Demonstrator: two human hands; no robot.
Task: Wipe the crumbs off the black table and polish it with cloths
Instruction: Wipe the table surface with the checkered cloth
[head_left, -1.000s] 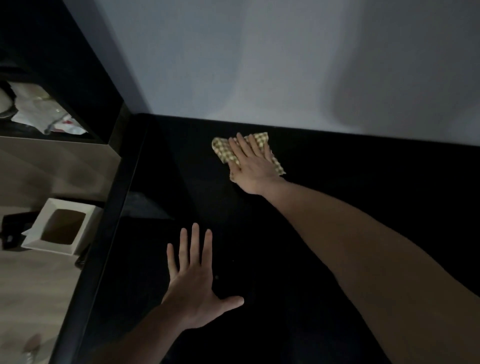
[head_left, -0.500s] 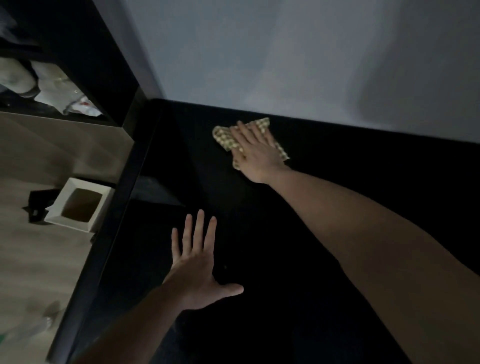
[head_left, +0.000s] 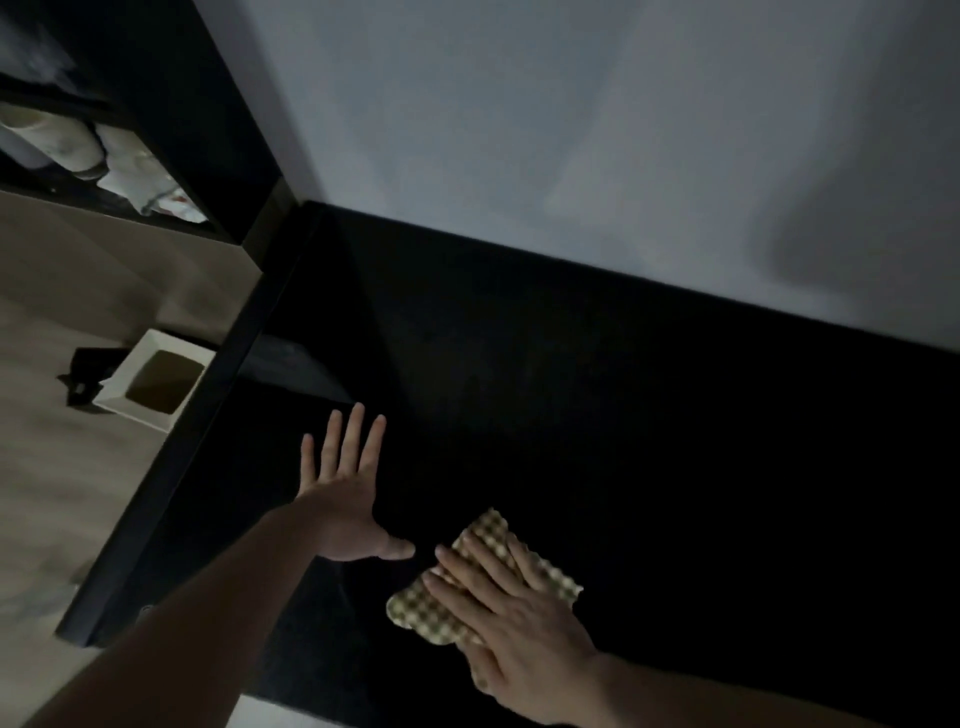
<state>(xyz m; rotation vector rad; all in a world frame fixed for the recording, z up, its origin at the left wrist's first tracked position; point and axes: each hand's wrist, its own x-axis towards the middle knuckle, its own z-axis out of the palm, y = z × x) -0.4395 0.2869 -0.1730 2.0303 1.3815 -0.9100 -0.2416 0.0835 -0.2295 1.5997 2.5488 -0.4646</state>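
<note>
Right hand (head_left: 519, 618) lies flat, fingers spread, pressing a checked cloth (head_left: 431, 610) onto the black table (head_left: 675, 441) so it rubs evenly. Just beside its fingertips, the left hand (head_left: 345, 499) rests splayed and empty, probably bracing the reach.

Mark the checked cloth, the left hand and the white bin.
checked cloth (head_left: 415, 610), head view, exposed near-left corner.
left hand (head_left: 345, 501), head view, back of the hand.
white bin (head_left: 117, 400), head view, near rim.
</note>
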